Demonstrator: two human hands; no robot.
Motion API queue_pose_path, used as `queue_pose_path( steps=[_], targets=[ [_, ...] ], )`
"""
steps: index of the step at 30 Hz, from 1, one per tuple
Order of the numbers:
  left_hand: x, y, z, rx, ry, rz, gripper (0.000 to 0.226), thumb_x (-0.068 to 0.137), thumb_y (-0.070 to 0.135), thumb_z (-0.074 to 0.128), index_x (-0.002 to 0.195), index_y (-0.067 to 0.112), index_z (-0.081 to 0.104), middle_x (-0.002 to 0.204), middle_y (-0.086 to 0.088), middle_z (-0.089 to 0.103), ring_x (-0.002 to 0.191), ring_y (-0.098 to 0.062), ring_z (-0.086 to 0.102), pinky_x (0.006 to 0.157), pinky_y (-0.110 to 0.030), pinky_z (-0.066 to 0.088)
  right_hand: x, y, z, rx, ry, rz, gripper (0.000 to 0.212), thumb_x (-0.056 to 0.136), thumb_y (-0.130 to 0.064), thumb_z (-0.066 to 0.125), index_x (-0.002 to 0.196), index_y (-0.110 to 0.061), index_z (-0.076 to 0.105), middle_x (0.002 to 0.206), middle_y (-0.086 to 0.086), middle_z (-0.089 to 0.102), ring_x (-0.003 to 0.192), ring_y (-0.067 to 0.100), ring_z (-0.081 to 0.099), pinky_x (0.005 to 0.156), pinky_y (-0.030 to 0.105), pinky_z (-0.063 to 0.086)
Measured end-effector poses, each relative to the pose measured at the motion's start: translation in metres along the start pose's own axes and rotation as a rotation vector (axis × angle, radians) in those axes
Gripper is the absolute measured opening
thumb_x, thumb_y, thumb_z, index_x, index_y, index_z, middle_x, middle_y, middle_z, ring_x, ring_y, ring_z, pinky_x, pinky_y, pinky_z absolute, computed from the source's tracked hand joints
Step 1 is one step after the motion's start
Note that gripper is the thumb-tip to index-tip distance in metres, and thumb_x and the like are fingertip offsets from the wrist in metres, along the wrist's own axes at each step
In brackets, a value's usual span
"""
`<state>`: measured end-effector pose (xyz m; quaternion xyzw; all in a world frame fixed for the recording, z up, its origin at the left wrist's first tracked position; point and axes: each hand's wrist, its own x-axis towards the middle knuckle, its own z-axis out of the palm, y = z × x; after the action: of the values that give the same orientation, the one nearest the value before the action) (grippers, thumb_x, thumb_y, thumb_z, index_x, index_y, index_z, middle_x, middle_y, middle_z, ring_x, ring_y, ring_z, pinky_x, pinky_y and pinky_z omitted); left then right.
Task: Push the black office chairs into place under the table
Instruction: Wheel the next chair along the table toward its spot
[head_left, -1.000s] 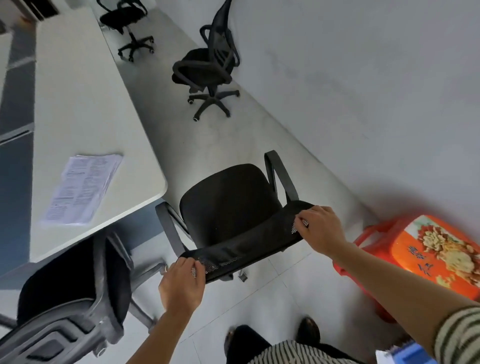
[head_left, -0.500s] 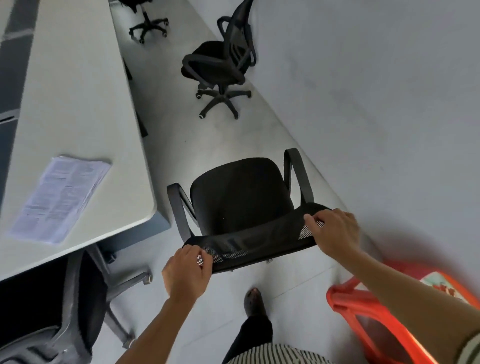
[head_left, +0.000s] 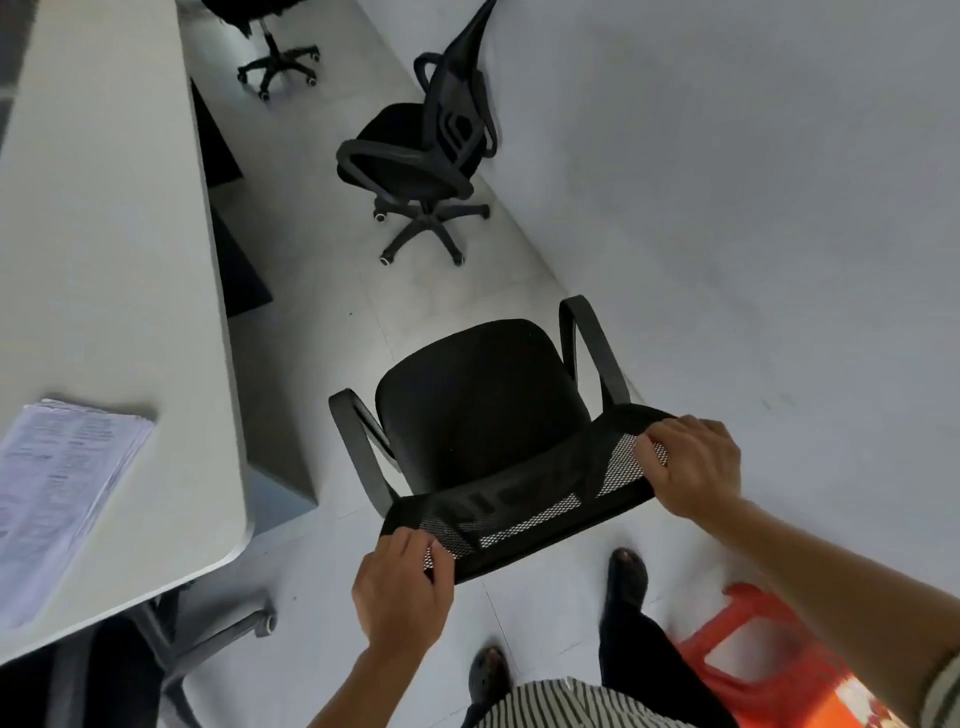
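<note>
A black office chair (head_left: 478, 400) with a mesh back stands on the floor right in front of me, to the right of the white table (head_left: 104, 234). My left hand (head_left: 402, 592) grips the left end of its backrest top. At the right end of the same edge, my right hand (head_left: 693, 465) holds on. A second black chair (head_left: 421, 150) stands further ahead by the wall, facing left. A third chair (head_left: 275, 57) shows only its wheeled base at the top. Under the table's near corner, another chair's base (head_left: 218, 639) sticks out.
A stack of printed papers (head_left: 57, 483) lies on the table's near end. An orange plastic stool (head_left: 779, 670) stands at my right, behind my right arm. A grey wall (head_left: 753, 182) runs along the right of the narrow aisle. My feet (head_left: 628, 571) are just behind the held chair.
I have stepped forward along the aisle with the chair held at both ends of its backrest. The table corner and the stool have slid back toward me, and the far chairs look closer.
</note>
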<state>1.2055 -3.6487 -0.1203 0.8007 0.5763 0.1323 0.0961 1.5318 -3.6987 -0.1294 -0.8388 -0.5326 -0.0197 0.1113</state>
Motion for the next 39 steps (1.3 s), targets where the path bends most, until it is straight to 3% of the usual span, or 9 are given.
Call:
queue_pose_path(
  steps=[7, 17, 27, 33, 39],
  targets=[
    [0.052, 0.069, 0.031, 0.014, 0.052, -0.183, 0.034, 0.082, 0.033, 0.039, 0.063, 0.016, 0.061, 0.058, 0.003, 0.058, 0.049, -0.022, 0.052, 0.046, -0.028, 0.036, 0.112, 0.047, 0.010, 0.098, 0.062, -0.155, 0.040, 0.084, -0.036, 0.037, 0.070, -0.016, 0.069, 0.067, 0.001, 0.070, 0.064, 0.023, 0.062, 0.071, 0.032, 0.042],
    [0.113, 0.163, 0.054, 0.011, 0.055, -0.388, 0.032, 0.080, 0.031, 0.041, 0.058, 0.014, 0.056, 0.053, 0.000, 0.055, 0.046, -0.026, 0.052, 0.043, -0.031, 0.038, 0.261, 0.087, 0.018, 0.035, -0.071, -0.438, 0.043, 0.086, -0.037, 0.032, 0.067, -0.017, 0.065, 0.063, 0.001, 0.064, 0.061, 0.022, 0.057, 0.073, 0.033, 0.043],
    [0.214, 0.122, 0.075, 0.001, 0.184, -0.577, 0.036, 0.081, 0.035, 0.038, 0.058, 0.013, 0.057, 0.053, -0.003, 0.058, 0.047, -0.031, 0.052, 0.043, -0.028, 0.037, 0.383, 0.023, 0.055, 0.080, -0.033, -0.570, 0.038, 0.085, -0.034, 0.038, 0.062, -0.016, 0.062, 0.060, 0.000, 0.062, 0.059, 0.023, 0.055, 0.069, 0.032, 0.040],
    [0.287, 0.076, 0.070, 0.011, 0.214, -0.651, 0.034, 0.080, 0.034, 0.038, 0.058, 0.015, 0.055, 0.053, -0.003, 0.057, 0.048, -0.031, 0.052, 0.045, -0.029, 0.037, 0.465, -0.044, 0.078, 0.013, -0.130, -0.767, 0.043, 0.088, -0.034, 0.032, 0.067, -0.016, 0.065, 0.065, 0.000, 0.062, 0.064, 0.022, 0.055, 0.066, 0.033, 0.042],
    [0.345, 0.043, 0.064, -0.004, 0.241, -0.713, 0.030, 0.078, 0.035, 0.041, 0.062, 0.018, 0.059, 0.057, 0.001, 0.060, 0.051, -0.027, 0.053, 0.047, -0.026, 0.036, 0.532, -0.096, 0.098, 0.081, -0.117, -0.881, 0.039, 0.086, -0.034, 0.037, 0.063, -0.015, 0.062, 0.060, -0.001, 0.058, 0.057, 0.020, 0.052, 0.057, 0.026, 0.032]
  ],
)
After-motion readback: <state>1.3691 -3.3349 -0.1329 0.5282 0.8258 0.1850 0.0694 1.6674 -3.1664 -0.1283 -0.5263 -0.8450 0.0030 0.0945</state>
